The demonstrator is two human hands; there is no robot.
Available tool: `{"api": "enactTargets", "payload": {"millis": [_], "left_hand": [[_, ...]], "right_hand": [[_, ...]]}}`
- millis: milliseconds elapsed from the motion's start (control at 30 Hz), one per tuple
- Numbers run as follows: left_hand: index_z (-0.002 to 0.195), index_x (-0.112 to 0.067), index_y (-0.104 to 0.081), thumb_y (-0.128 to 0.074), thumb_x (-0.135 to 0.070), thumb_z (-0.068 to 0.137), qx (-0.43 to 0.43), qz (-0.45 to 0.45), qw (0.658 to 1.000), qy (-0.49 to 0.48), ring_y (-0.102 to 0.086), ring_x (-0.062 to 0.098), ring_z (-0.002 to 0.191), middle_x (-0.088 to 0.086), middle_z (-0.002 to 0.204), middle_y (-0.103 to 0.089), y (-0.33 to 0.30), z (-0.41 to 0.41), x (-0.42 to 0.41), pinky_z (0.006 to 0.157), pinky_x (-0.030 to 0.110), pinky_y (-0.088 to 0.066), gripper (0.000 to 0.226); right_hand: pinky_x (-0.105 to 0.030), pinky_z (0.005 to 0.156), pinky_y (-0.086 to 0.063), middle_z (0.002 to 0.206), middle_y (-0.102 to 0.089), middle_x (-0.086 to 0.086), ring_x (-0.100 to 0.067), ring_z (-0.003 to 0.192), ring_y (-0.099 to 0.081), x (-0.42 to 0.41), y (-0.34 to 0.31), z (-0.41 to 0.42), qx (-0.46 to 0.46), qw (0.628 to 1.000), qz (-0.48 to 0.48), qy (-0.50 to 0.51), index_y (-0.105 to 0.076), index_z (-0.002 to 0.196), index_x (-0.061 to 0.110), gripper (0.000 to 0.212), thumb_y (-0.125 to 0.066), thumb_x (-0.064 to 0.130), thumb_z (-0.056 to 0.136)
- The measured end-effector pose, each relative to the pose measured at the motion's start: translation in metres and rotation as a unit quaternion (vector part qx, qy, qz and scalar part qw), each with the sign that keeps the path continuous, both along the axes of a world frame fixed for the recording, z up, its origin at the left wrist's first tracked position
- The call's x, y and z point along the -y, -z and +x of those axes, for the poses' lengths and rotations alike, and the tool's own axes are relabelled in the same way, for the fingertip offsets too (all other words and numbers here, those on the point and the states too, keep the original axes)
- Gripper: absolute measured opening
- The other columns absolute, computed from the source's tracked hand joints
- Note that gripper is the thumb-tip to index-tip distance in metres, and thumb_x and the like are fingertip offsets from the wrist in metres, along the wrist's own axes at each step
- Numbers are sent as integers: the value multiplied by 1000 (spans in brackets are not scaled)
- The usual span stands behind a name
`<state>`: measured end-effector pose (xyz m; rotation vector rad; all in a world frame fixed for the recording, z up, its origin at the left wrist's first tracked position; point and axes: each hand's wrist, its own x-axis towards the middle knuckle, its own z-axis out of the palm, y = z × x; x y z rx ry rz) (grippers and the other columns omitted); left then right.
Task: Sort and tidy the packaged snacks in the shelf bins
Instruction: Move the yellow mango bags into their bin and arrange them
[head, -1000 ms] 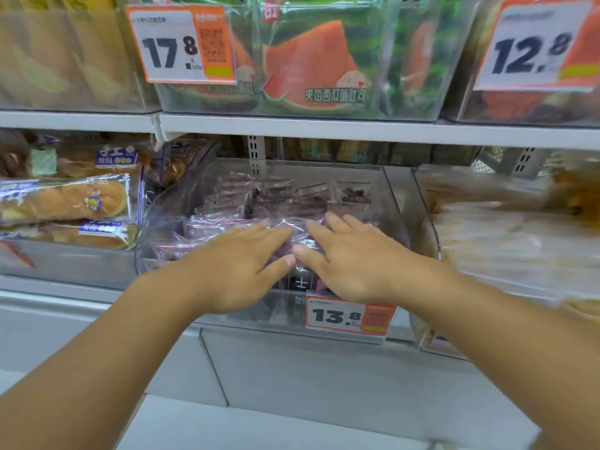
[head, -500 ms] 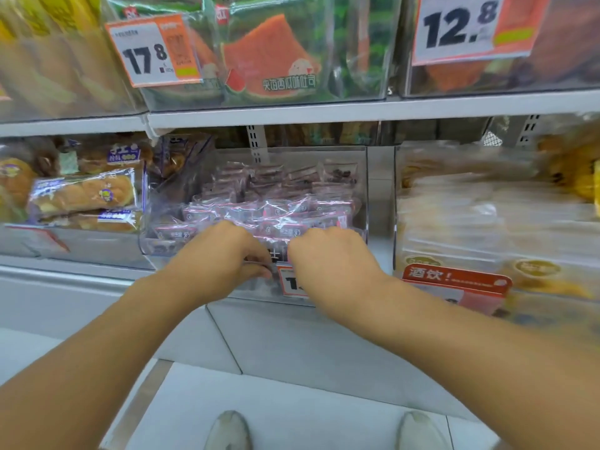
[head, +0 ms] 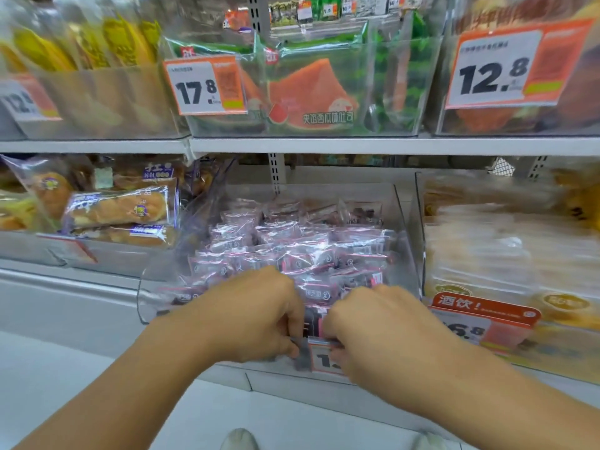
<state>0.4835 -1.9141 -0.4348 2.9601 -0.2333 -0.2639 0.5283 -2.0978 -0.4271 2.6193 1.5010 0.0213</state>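
Shelves of white metal [head: 324, 146] fill the shop wall before me, with pale floor below. My clear plastic bin [head: 404, 222] of small pink-and-clear wrapped snacks [head: 292, 251] sits dead ahead at 12 o'clock. Long bread rolls in clear bags [head: 118, 209] lie at 10 o'clock, watermelon-picture bags [head: 311, 89] at 12 up high. My left hand [head: 250, 315] and right hand [head: 381, 331] curl over the bin's front edge, pinching a dark front packet [head: 313, 319]. My fingers cover half the white-and-orange price tag [head: 324, 360]. The right-hand bin is blurry.
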Motion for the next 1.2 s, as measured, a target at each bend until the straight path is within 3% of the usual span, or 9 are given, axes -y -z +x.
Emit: {"api": "enactTargets", "payload": {"millis": [100,233,300,367,467,667,867,1133,1200], "left_hand": [[72,-21,-74,-89,-36,69,-10,-59,998,-17,-65,1,59,-12,62,-70,-9,6,4,59,23,-52,22],[61,-23,-66,-81,-36,76,131,-133,982,-28,-61,5,56,-8,57,-65,-14,23,-11,56,31,-52,26],[84,-29,-71,-69,-36,88,247,-102,961,-67,-66,8,80,-11,82,-72,-3,40,-27,74,35,-55,8],[137,-30,-56,-55,-46,97,203,-38,968,-144,-48,21,133,-5,142,-55,17,56,-40,110,43,-40,42],[158,-32,-17,-36,-60,99,37,-48,972,-226,-10,25,154,-6,167,-14,32,68,-46,124,46,-13,68],[142,-35,-49,-45,-63,96,45,-76,974,-206,-47,21,133,-6,148,-50,23,75,-55,111,42,-38,54],[157,-34,-21,-38,-73,91,148,-13,966,-213,-7,25,153,-2,166,-12,31,93,-61,120,57,-15,79],[160,-19,-1,-33,-51,104,144,49,969,-194,4,26,154,2,168,5,13,162,-85,124,47,-6,72],[160,-17,-8,-33,-46,105,148,63,964,-211,-6,26,153,6,167,-8,19,182,-92,123,47,-8,66]], "right_hand": [[-33,65,-32,76,-46,2,-29,83,-52,0,-18,1,-4,1000,-4,-1,-58,93,24,17,-60,41,91],[-34,79,-50,96,-66,11,-13,93,-59,-6,-29,24,-11,988,150,45,-65,106,35,51,-49,77,82],[-44,105,-41,140,-51,9,-18,130,-43,-20,-20,44,5,988,143,57,-46,139,40,61,-40,75,89],[-59,120,-15,166,-7,6,-27,153,-3,-37,-3,63,-59,990,64,112,-13,157,39,76,-27,76,92],[-65,118,-12,168,1,4,-35,153,6,-49,11,81,-139,974,-19,176,-7,159,34,81,-19,77,92],[-53,106,-39,147,-49,2,-30,136,-40,-49,-11,92,-98,984,-3,149,-42,146,34,69,-34,75,92],[-64,115,-20,166,-9,-1,-34,149,-13,-71,6,116,-75,985,-12,152,-15,157,37,76,-28,76,93],[-49,124,2,166,15,4,-22,153,15,-95,-8,165,-45,986,30,159,6,160,29,69,-26,56,104],[-52,123,-4,168,0,-3,-27,154,0,-101,-3,185,-45,980,16,194,-4,159,24,65,-33,46,105]]}}
